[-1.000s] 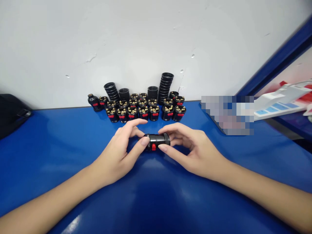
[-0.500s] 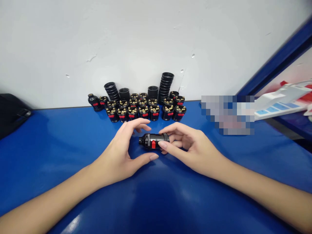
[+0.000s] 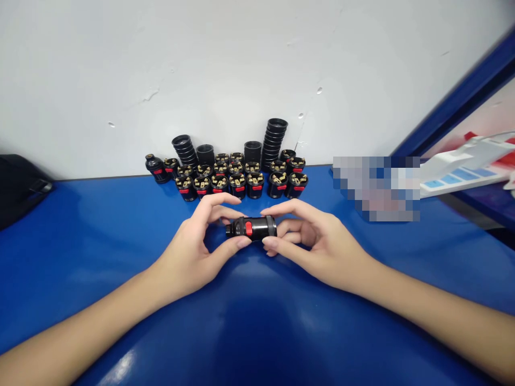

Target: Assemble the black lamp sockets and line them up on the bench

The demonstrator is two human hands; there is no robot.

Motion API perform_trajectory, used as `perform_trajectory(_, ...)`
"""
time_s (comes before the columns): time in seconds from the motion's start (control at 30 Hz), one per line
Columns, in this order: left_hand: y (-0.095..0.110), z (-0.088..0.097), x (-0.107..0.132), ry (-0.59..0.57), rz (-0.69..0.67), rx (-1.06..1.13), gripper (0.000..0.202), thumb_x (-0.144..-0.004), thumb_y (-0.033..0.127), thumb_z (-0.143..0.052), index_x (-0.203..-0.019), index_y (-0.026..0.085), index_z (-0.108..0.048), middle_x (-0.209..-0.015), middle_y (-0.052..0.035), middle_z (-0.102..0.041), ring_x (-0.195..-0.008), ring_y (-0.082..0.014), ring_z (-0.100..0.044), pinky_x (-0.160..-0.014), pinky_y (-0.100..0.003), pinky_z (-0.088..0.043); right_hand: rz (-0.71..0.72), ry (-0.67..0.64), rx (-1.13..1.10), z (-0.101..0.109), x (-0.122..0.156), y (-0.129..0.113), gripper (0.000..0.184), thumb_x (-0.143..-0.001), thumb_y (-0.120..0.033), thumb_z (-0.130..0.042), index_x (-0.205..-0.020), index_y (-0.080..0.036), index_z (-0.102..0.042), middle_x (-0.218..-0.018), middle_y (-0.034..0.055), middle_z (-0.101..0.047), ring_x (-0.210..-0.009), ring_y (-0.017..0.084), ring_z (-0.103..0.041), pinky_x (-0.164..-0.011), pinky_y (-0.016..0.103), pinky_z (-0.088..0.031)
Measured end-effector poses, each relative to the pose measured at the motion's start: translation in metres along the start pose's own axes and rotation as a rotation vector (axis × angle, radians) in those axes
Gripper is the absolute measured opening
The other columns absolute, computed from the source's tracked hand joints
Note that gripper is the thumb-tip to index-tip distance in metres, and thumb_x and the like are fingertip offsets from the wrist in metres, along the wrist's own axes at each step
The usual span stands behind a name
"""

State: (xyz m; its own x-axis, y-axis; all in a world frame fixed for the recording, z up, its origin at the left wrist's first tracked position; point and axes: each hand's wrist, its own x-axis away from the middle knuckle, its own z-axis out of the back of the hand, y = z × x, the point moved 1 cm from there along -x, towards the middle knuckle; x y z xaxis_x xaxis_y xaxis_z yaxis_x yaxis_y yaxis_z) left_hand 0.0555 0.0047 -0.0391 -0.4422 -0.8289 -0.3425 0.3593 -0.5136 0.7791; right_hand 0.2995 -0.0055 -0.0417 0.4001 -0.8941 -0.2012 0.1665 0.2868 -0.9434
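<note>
A black plug connector [image 3: 259, 229] with a red latch lies level between my hands, its narrow cable end pointing left. My right hand [image 3: 311, 233] grips the ringed right end between thumb and fingers. Around the left part closes my left hand [image 3: 201, 230], thumb at the near side by the red latch and fingers at the far side. Just behind stand several black connector bodies [image 3: 255, 185] with brass terminals facing up and red latches.
Two tall stacks of black rings [image 3: 275, 142] rise at the back by the white wall [image 3: 241, 69]. A closed-up connector [image 3: 156, 169] stands at the left end. A black bag-like thing [image 3: 22, 187] lies far left; a pixelated patch covers something at right, beside a white power strip [image 3: 462, 174].
My left hand has closed from a wide spread onto the connector's left part. The connector has turned a little, its red latch now higher. My right hand keeps its hold.
</note>
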Motion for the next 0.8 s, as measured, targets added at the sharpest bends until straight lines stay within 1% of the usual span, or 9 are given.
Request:
perform_trajectory(0.13, -0.0036, -0.0012, 0.0023, 0.064, -0.127, -0.055, 0.058, -0.093, 0.021, -0.082, -0.139, 0.031, -0.048, -0.126, -0.0045, -0.073, -0.122, -0.0218, -0.07, -0.111, -0.04, -0.052, -0.032, 0.001, -0.025, 0.0002, -0.0016, -0.0011, 0.032, -0.097, -0.031, -0.077, -0.123, -0.019, -0.062, -0.077, 0.0019, -0.079, -0.074, 0.021, -0.083, -0.072, 0.031, -0.068)
perform_trajectory(0.2, -0.0039, -0.0013, 0.0024, 0.085, -0.167, -0.1, 0.063, -0.09, 0.024, -0.085, -0.141, 0.031, -0.048, -0.131, -0.0072, -0.07, -0.125, -0.0246, -0.068, -0.112, -0.044, -0.051, -0.032, 0.008, -0.032, -0.0003, -0.0018, -0.0021, 0.032, -0.097, -0.032, -0.077, -0.123, -0.019, -0.062, -0.077, 0.0021, -0.079, -0.075, 0.021, -0.083, -0.072, 0.032, -0.067)
perform_trajectory(0.27, -0.0031, -0.0012, 0.0014, 0.061, -0.143, -0.11, 0.066, -0.093, 0.033, -0.083, -0.146, 0.03, -0.043, -0.134, -0.0097, -0.068, -0.127, -0.0264, -0.067, -0.112, -0.046, -0.049, -0.027, 0.015, -0.028, -0.0007, -0.0016, -0.0023, 0.033, -0.096, -0.032, -0.077, -0.123, -0.019, -0.062, -0.078, 0.0023, -0.079, -0.075, 0.021, -0.083, -0.071, 0.032, -0.067)
perform_trajectory(0.33, -0.0019, -0.001, -0.0002, 0.014, -0.073, -0.093, 0.057, -0.104, 0.041, -0.069, -0.15, 0.027, -0.038, -0.122, -0.0086, -0.073, -0.119, -0.0247, -0.069, -0.108, -0.045, -0.049, -0.019, 0.015, -0.018, -0.0008, -0.0012, -0.0018, 0.034, -0.096, -0.032, -0.077, -0.124, -0.019, -0.062, -0.079, 0.0026, -0.079, -0.075, 0.02, -0.082, -0.071, 0.031, -0.066)
perform_trajectory(0.4, -0.0005, -0.0007, -0.0014, -0.021, -0.012, -0.087, 0.043, -0.111, 0.04, -0.053, -0.15, 0.025, -0.038, -0.102, -0.0039, -0.075, -0.106, -0.0218, -0.071, -0.102, -0.042, -0.05, -0.011, 0.007, -0.013, -0.0007, -0.0008, -0.001, 0.034, -0.097, -0.032, -0.077, -0.125, -0.019, -0.063, -0.081, 0.003, -0.079, -0.076, 0.02, -0.082, -0.072, 0.031, -0.066)
perform_trajectory(0.43, 0.0, -0.0005, -0.0018, -0.026, -0.001, -0.086, 0.04, -0.112, 0.039, -0.051, -0.149, 0.025, -0.039, -0.097, -0.0022, -0.075, -0.102, -0.0209, -0.071, -0.1, -0.04, -0.051, -0.008, 0.003, -0.015, -0.0005, -0.0007, -0.0007, 0.034, -0.097, -0.031, -0.077, -0.125, -0.019, -0.063, -0.081, 0.0031, -0.079, -0.076, 0.02, -0.082, -0.072, 0.031, -0.066)
perform_trajectory(0.47, 0.0003, -0.0002, -0.002, -0.025, 0.005, -0.085, 0.04, -0.111, 0.038, -0.053, -0.147, 0.025, -0.041, -0.096, -0.0015, -0.076, -0.101, -0.0206, -0.072, -0.099, -0.039, -0.051, -0.007, 0.001, -0.017, -0.0003, -0.0006, -0.0004, 0.034, -0.097, -0.031, -0.076, -0.125, -0.019, -0.063, -0.081, 0.0031, -0.079, -0.076, 0.019, -0.082, -0.073, 0.031, -0.067)
perform_trajectory(0.63, -0.0006, 0.0008, -0.0009, 0.022, 0.004, -0.05, 0.051, -0.101, 0.034, -0.072, -0.142, 0.028, -0.042, -0.113, -0.0034, -0.079, -0.115, -0.0228, -0.075, -0.102, -0.037, -0.054, -0.008, 0.011, -0.004, 0.0009, -0.0006, -0.0012, 0.033, -0.097, -0.03, -0.076, -0.126, -0.02, -0.063, -0.082, 0.0025, -0.078, -0.078, 0.021, -0.082, -0.072, 0.032, -0.067)
perform_trajectory(0.8, -0.0013, 0.0008, 0.0017, 0.067, -0.053, -0.055, 0.049, -0.096, 0.03, -0.079, -0.128, 0.028, -0.042, -0.114, -0.0035, -0.079, -0.115, -0.0237, -0.077, -0.102, -0.039, -0.057, 0.002, 0.023, 0.013, 0.0009, -0.0009, -0.0048, 0.032, -0.094, -0.029, -0.079, -0.121, -0.021, -0.064, -0.086, 0.0029, -0.078, -0.076, 0.019, -0.081, -0.072, 0.032, -0.067)
